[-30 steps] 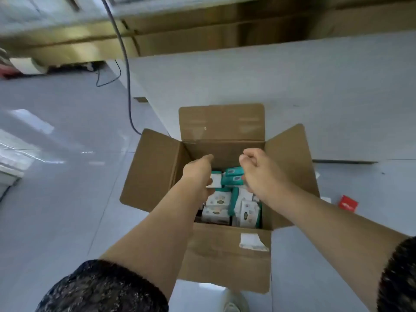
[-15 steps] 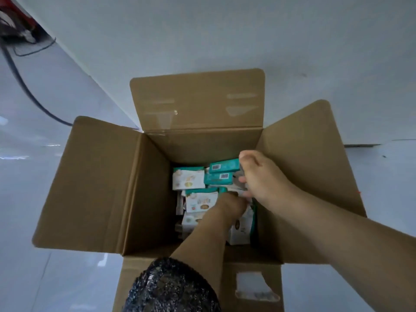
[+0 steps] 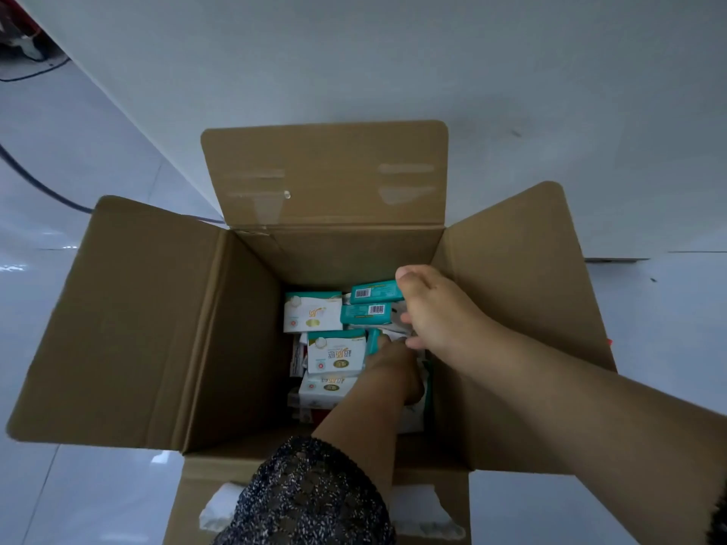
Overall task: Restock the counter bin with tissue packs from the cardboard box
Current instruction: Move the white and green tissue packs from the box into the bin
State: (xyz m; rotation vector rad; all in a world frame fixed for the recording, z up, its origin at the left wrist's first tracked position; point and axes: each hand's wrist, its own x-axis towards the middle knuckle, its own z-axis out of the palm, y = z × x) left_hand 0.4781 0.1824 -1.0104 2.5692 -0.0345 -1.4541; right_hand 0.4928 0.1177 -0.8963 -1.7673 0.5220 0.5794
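An open cardboard box [image 3: 137, 320] stands on the floor with all its flaps folded out. Several tissue packs lie loose inside, among them white ones [image 3: 312, 312] [image 3: 334, 354] and two stacked teal ones [image 3: 366, 313]. My right hand [image 3: 436, 312] reaches in from the right, thumb on top of the upper teal pack [image 3: 373, 291] and fingers curled beside the stack. My left hand [image 3: 393, 367] is pushed deep among the packs just below the right one, with its fingertips hidden. The counter bin is not in view.
A white panel [image 3: 393, 64] rises right behind the box's rear flap. Glossy pale floor tiles [image 3: 59, 151] surround the box. A dark cable [image 3: 39, 186] runs across the floor at the left. Torn tape [image 3: 220, 513] clings to the box's near side.
My head has moved in over the box, so it fills the view. My left hand has gone from the box's rim down among the packs. My right hand has stayed at the teal packs.
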